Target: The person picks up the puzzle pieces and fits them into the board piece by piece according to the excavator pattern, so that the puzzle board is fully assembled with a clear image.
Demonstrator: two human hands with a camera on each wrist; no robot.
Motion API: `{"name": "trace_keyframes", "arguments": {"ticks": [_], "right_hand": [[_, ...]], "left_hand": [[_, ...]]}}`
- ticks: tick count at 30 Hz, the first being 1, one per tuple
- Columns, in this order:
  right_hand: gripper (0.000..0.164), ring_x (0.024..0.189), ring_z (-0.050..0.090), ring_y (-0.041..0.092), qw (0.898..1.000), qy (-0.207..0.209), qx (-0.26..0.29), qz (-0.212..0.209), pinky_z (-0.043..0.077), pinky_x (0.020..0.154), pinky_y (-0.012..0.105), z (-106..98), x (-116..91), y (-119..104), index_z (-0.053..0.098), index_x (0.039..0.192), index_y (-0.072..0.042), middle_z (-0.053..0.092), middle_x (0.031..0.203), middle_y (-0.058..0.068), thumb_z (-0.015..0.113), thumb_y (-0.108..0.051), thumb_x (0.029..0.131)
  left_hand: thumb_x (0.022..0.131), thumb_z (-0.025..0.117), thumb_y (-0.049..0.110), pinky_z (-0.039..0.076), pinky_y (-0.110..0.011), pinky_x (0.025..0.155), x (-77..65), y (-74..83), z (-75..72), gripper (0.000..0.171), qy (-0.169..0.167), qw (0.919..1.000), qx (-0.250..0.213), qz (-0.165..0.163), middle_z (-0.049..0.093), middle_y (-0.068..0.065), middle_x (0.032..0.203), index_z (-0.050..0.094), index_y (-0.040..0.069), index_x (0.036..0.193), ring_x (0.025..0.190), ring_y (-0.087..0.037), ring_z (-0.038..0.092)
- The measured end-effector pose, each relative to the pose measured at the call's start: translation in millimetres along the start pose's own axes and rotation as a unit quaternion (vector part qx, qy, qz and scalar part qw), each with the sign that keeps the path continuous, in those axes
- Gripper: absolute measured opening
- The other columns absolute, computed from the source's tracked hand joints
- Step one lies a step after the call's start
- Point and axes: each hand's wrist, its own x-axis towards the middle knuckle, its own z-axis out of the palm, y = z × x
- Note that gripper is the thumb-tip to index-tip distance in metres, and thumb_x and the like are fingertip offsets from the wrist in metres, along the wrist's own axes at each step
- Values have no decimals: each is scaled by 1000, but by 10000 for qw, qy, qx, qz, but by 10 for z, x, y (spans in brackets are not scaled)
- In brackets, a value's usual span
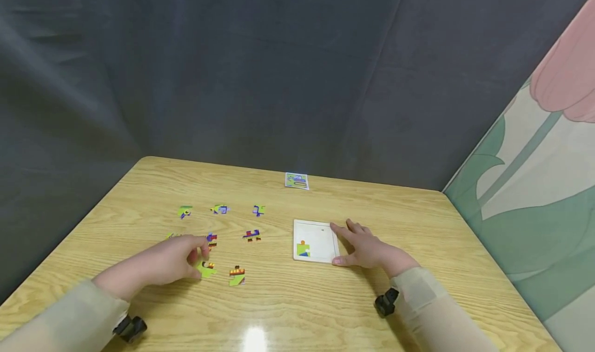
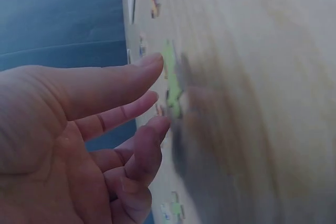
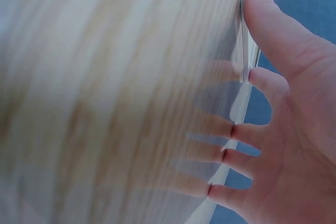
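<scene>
My left hand [image 1: 174,261] reaches low over a green puzzle piece [image 1: 206,270] with a red and yellow edge. In the left wrist view its thumb and fingers are apart beside this piece [image 2: 172,80]; whether a fingertip touches it is unclear. A white puzzle tray [image 1: 318,241] lies right of centre, a green and blue corner piece [image 1: 303,250] in its near left corner. My right hand [image 1: 364,247] rests at the tray's right edge, thumb and index finger touching the rim. Its other fingers spread over the table, as the right wrist view shows.
Several loose pieces lie left of the tray, including a striped one [image 1: 252,235], a green and orange one [image 1: 237,276] and a blue one [image 1: 258,210]. Another [image 1: 212,241] is partly behind my left hand. A small picture card [image 1: 296,180] lies near the table's [image 1: 372,197] far edge.
</scene>
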Motion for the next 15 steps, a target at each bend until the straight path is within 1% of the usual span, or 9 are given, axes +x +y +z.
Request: {"name": "trace_keyframes", "arguments": {"ticks": [5,12,15], "right_hand": [[96,141,10,54,10000,9,-7,15,20,101,73,4,9,5,23,158,-20,8,159,28,68,-58,82],[96,142,9,53,10000,-38,-37,57,20,101,73,3,19,2,22,158,-21,8,160,27,68,-58,82],[96,142,8,53,9999,-61,-14,83,19,102,73,-4,16,-10,22,158,-22,8,160,26,68,-58,83]], "left_hand": [[74,84,4,38,-36,64,-5,-35,51,33,27,10000,14,-27,49,-5,79,60,13,94,71,-19,45],[74,85,5,38,-37,66,8,-48,76,35,99,9998,152,-51,48,-4,80,57,11,95,73,-19,45],[74,85,5,38,-37,65,11,-57,85,34,122,9997,181,-119,49,-4,79,56,11,90,72,-19,45]]}}
